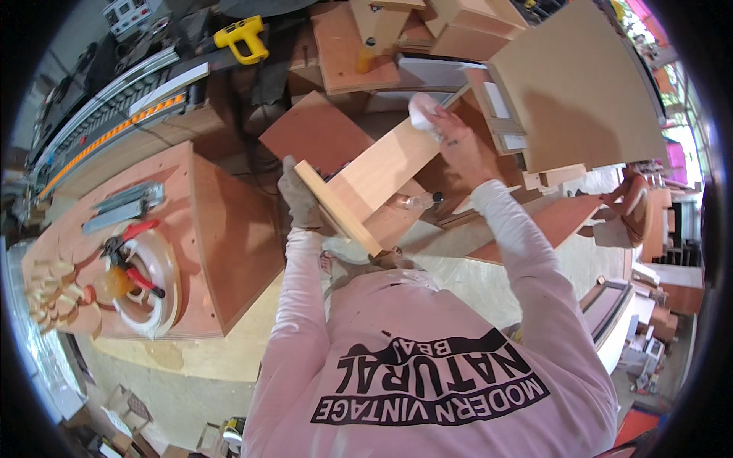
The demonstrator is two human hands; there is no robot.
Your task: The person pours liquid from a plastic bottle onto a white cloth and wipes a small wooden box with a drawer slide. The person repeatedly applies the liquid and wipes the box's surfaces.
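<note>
A pale wooden drawer (389, 168) is held tilted in front of my body, its front panel (336, 208) toward my left. My left hand (299, 197), in a grey glove, grips the upper end of that front panel. At the drawer's far end, my right hand (460, 149) is closed on a bunched white cloth (422, 112), which touches the wood there. Below the drawer's near side, a clear plastic bottle (416, 201) with a dark cap is partly in view. A reddish board (317, 130) lies just beyond the drawer.
On my left, a plywood cabinet (237, 237) carries a roll of pale edge strip (164, 282), red-handled pliers (137, 267) and metal slides (126, 206). A yellow heat gun (243, 40) lies beyond. A large brown panel (588, 84) leans at right; another person (630, 210) sits farther right.
</note>
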